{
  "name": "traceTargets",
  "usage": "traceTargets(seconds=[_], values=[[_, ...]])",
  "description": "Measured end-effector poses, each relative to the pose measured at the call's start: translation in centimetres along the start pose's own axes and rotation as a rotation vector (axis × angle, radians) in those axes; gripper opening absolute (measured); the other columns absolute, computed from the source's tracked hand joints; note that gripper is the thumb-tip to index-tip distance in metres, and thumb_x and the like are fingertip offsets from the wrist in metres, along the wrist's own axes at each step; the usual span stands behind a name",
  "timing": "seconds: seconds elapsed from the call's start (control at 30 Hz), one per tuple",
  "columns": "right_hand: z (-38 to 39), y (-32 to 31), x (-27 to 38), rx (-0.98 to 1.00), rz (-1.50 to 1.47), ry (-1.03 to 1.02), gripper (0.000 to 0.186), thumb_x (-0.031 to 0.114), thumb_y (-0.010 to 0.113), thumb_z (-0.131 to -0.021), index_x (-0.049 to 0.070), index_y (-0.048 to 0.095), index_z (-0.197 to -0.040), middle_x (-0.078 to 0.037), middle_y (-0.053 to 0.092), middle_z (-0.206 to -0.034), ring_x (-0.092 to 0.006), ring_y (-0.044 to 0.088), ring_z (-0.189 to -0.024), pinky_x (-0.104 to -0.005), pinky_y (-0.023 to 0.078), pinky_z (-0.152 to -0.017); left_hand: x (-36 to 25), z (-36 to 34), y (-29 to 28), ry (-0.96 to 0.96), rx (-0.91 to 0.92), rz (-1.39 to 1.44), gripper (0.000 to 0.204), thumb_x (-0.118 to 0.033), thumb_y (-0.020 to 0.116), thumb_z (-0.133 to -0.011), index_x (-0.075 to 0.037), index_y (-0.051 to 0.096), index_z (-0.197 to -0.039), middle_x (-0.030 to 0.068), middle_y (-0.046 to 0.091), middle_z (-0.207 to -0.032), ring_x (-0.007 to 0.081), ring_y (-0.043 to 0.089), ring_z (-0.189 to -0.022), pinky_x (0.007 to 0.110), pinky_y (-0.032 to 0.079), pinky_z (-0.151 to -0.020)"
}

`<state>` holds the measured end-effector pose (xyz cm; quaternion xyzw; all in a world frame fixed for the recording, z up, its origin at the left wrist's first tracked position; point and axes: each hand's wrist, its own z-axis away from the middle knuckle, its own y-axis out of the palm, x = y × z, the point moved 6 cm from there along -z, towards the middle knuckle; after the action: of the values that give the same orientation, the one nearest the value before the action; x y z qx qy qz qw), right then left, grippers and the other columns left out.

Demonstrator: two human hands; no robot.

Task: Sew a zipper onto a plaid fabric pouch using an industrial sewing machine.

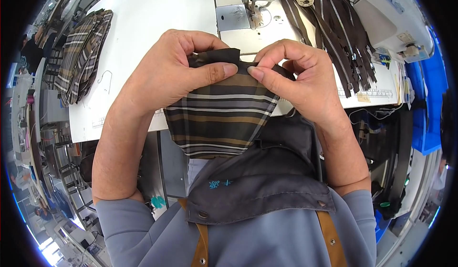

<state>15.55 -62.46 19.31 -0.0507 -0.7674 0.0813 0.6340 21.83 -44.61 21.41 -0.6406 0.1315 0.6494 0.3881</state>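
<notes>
Plaid piece [222, 119]: striped brown fabric, held up over the table [157, 23] edge, in front of the sewing machine [253, 0]. Long axis runs top to bottom; narrower end points down toward the person. Left hand [174, 71] and right hand [298, 78]: both pinched on its top edge, thumbs nearly meeting. Zippers [338, 33]: right. Plaid stack [83, 52]: far left.

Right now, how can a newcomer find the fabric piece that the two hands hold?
Start at the white sewing table; at its near edge, both hands pinch one striped fabric piece by its top. The left hand and right hand meet there. Unlike the stack of plaid pieces lying far left, it hangs in the air.
</notes>
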Motion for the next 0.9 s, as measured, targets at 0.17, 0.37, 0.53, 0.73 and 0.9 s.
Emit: traceTargets(seconds=[0.17, 0.37, 0.53, 0.73, 0.9], values=[[-0.1, 0.0, -0.1, 0.012, -0.029, -0.006, 0.012, 0.013, 0.078, -0.086, 0.004, 0.071, -0.085, 0.004, 0.069, -0.077, 0.0011, 0.054, -0.064, -0.0171, 0.041, -0.055, 0.2, -0.2, 0.2, 0.000, 0.024, 0.058, 0.019, -0.015, 0.079, -0.087, 0.001, 0.073, -0.096, -0.0021, 0.068, -0.079, 0.0028, 0.057, -0.071, 0.020, 0.045, -0.065], [-0.7, -0.1, -0.9, 0.012, -0.085, 0.035, 0.012, 0.011, 0.079, -0.086, 0.002, 0.071, -0.084, 0.002, 0.069, -0.077, 0.0002, 0.055, -0.065, -0.0178, 0.043, -0.056, 0.2, -0.9, -0.3, -0.040, 0.059, -0.021, 0.021, -0.017, 0.079, -0.087, 0.001, 0.073, -0.096, -0.0010, 0.068, -0.079, 0.0032, 0.058, -0.072, 0.020, 0.046, -0.065], [-1.9, -0.8, -1.6, -0.011, -0.137, 0.043, 0.014, 0.011, 0.081, -0.085, 0.000, 0.072, -0.085, 0.000, 0.070, -0.078, -0.0014, 0.057, -0.065, -0.0179, 0.045, -0.057, 0.0, -2.6, -0.6, -0.035, 0.054, -0.062, 0.026, -0.018, 0.079, -0.087, 0.002, 0.072, -0.101, 0.0014, 0.070, -0.084, 0.0056, 0.061, -0.076, 0.022, 0.049, -0.070], [-2.4, -1.8, -1.7, -0.024, -0.149, 0.042, 0.014, 0.009, 0.082, -0.084, 0.000, 0.072, -0.085, -0.002, 0.071, -0.079, -0.0028, 0.060, -0.068, -0.0185, 0.048, -0.060, -0.5, -3.8, -0.5, 0.006, 0.119, -0.038, 0.033, -0.020, 0.082, -0.084, 0.003, 0.073, -0.106, 0.0029, 0.072, -0.088, 0.0072, 0.063, -0.079, 0.022, 0.050, -0.073], [-2.2, -2.0, -1.7, -0.031, -0.169, 0.053, 0.013, 0.008, 0.081, -0.085, 0.000, 0.071, -0.086, -0.002, 0.072, -0.081, -0.0028, 0.062, -0.069, -0.0178, 0.049, -0.062, -0.8, -3.9, -0.3, -0.010, 0.125, -0.103, 0.028, -0.021, 0.083, -0.082, 0.003, 0.075, -0.095, 0.0005, 0.069, -0.078, 0.0059, 0.059, -0.071, 0.023, 0.047, -0.065]])
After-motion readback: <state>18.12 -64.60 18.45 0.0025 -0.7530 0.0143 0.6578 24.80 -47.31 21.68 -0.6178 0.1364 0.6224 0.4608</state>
